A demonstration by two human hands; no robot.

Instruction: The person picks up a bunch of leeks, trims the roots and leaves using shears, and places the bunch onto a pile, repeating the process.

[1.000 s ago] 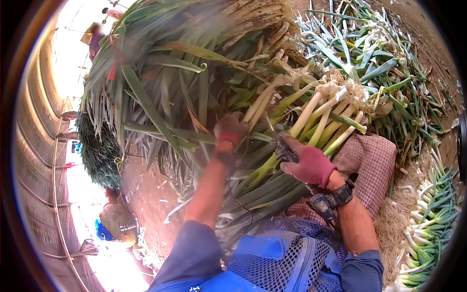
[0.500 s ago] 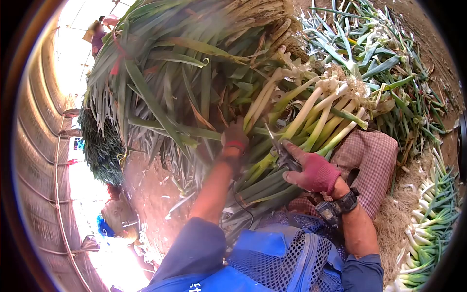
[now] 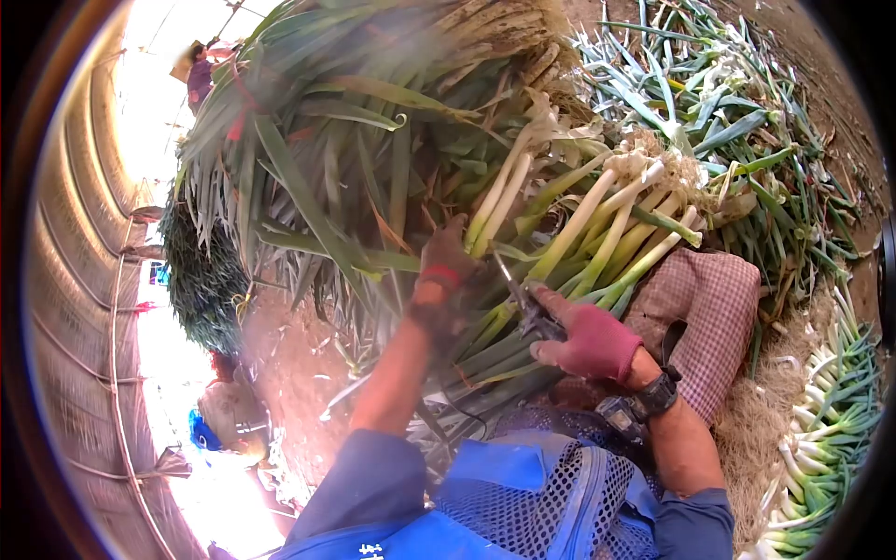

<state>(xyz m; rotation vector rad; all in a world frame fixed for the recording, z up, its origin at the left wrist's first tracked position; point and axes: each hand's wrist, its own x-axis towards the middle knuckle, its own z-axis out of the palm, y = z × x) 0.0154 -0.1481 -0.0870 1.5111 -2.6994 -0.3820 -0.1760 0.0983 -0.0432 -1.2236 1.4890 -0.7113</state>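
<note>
My left hand (image 3: 446,257), in a dark glove with a red band, is closed around green onions (image 3: 504,201) with pale roots pointing up. My right hand (image 3: 590,331), in a pink glove, grips a dark tool (image 3: 539,322) whose thin metal tip (image 3: 507,275) points toward the stalks beside my left hand. Below and between the hands, more long onions with white stems (image 3: 586,219) lie across my lap.
A big pile of leafy onions (image 3: 317,177) rises in front. Loose leaves (image 3: 709,103) cover the ground at upper right. Onions lie in a row (image 3: 821,448) at right. Two other people (image 3: 200,78), (image 3: 229,411) are at the left.
My left hand has moved slightly left and up, and the held stalks stand a little farther from the others. My right hand and the tool have shifted slightly left and down.
</note>
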